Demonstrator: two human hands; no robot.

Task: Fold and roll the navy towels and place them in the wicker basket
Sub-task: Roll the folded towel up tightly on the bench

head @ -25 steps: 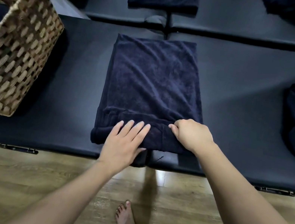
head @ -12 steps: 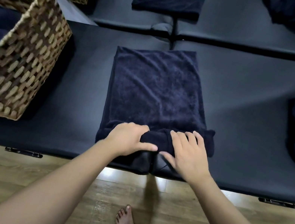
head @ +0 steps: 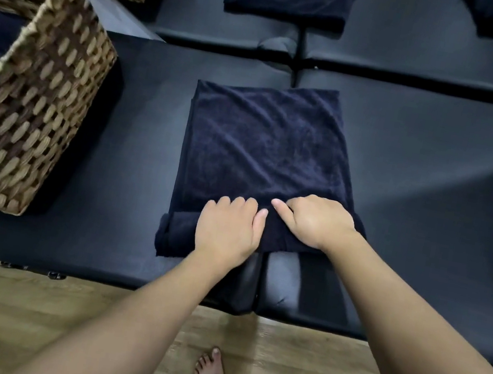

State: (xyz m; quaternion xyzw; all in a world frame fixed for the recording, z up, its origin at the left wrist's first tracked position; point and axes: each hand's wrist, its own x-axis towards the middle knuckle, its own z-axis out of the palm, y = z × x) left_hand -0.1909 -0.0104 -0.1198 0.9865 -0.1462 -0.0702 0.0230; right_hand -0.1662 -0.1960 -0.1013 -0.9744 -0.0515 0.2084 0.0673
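Both hands roll the near end of a folded navy towel on a black padded table.

The padded table [head: 422, 171] carries the wicker basket [head: 32, 103] at its left end and the navy towel [head: 266, 144] at its middle, well apart from each other. The towel's near edge is wound into a short roll [head: 176, 230]. The left hand [head: 227, 229] curls over that roll, fingers bent round it; the right hand [head: 315, 220] grips it just beside, knuckles up.

Both forearms reaching forward, left hand [head: 227, 229] and right hand [head: 314, 222] side by side, fingers curled, palms down
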